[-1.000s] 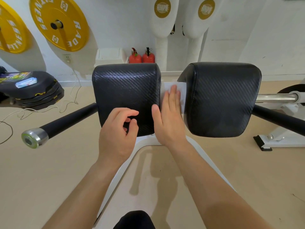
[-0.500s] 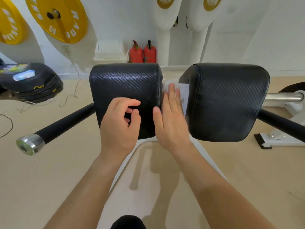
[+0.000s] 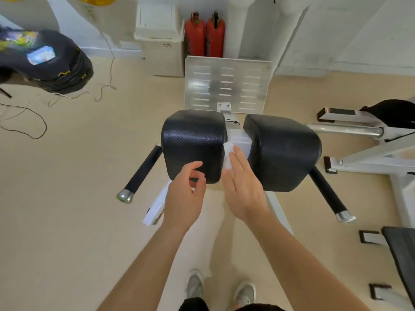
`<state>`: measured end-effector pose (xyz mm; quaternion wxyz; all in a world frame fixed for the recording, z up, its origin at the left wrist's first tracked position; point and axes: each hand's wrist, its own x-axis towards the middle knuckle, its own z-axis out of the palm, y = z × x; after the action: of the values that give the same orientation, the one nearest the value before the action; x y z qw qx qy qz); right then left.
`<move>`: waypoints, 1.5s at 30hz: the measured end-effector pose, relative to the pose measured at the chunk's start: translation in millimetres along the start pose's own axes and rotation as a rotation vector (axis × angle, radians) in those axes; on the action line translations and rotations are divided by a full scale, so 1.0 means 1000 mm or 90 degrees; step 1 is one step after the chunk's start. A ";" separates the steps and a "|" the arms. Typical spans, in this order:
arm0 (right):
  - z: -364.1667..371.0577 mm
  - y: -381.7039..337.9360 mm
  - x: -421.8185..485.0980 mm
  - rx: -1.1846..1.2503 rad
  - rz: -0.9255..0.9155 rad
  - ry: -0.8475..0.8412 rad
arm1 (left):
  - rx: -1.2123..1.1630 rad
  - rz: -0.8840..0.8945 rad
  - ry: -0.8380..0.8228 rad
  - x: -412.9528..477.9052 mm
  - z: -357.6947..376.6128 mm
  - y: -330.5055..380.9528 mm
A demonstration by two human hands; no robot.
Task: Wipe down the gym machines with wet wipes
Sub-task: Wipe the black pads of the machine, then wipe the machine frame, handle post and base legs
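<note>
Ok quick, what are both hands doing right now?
Left hand: loosely curled, holds nothing.
Right hand: open, flat fingers pressing the wipe.

one head-worn camera looks steeply down, close over the black pads point(image 3: 283, 151).

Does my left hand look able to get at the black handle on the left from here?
Probably yes. The left hand is at the front of the left pad, seemingly holding nothing, and the black handle sticks out beside that pad with nothing between them.
</note>
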<state>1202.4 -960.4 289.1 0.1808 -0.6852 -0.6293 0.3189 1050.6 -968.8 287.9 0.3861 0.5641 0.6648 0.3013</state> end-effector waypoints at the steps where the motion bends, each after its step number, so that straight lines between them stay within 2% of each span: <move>1: -0.013 -0.014 -0.013 -0.023 0.004 -0.032 | -0.012 -0.008 -0.031 -0.002 -0.005 0.014; 3: -0.034 -0.036 -0.030 -0.054 0.006 -0.067 | -0.031 -0.012 -0.093 0.002 -0.013 0.041; 5: -0.048 -0.047 -0.036 -0.048 0.003 -0.047 | -0.044 0.000 -0.134 0.012 -0.016 0.062; 9: -0.072 -0.050 -0.026 0.064 -0.008 0.096 | -0.070 0.031 -0.149 0.035 -0.008 0.089; 11: -0.081 -0.041 -0.013 0.125 0.005 0.135 | -0.066 0.024 -0.150 0.049 -0.001 0.098; 15: -0.096 -0.014 0.035 0.171 0.072 0.089 | -0.020 0.000 -0.145 0.086 0.017 0.113; 19: -0.109 0.000 0.091 0.211 0.065 0.020 | 0.004 -0.024 -0.099 0.128 0.032 0.116; 21: -0.114 0.009 0.119 0.243 0.070 0.003 | 0.015 -0.027 -0.112 0.149 0.041 0.118; 25: -0.118 0.022 0.152 0.249 0.100 0.026 | 0.022 -0.021 -0.163 0.176 0.048 0.123; 29: -0.115 0.021 0.163 0.286 0.158 0.065 | 0.068 0.000 -0.160 0.199 0.044 0.123; 35: -0.098 -0.013 0.171 0.294 0.173 0.100 | 0.082 0.020 -0.190 0.222 0.012 0.122; 40: -0.071 -0.067 0.170 0.193 0.180 0.103 | 0.112 0.069 -0.242 0.232 -0.041 0.103; 45: -0.019 -0.138 0.129 0.122 0.187 0.139 | 0.125 0.100 -0.305 0.218 -0.115 0.061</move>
<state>1111.9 -811.4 365.5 0.2636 -0.7797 -0.4664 0.3241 969.5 -739.4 360.8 0.4513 0.7039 0.5348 0.1220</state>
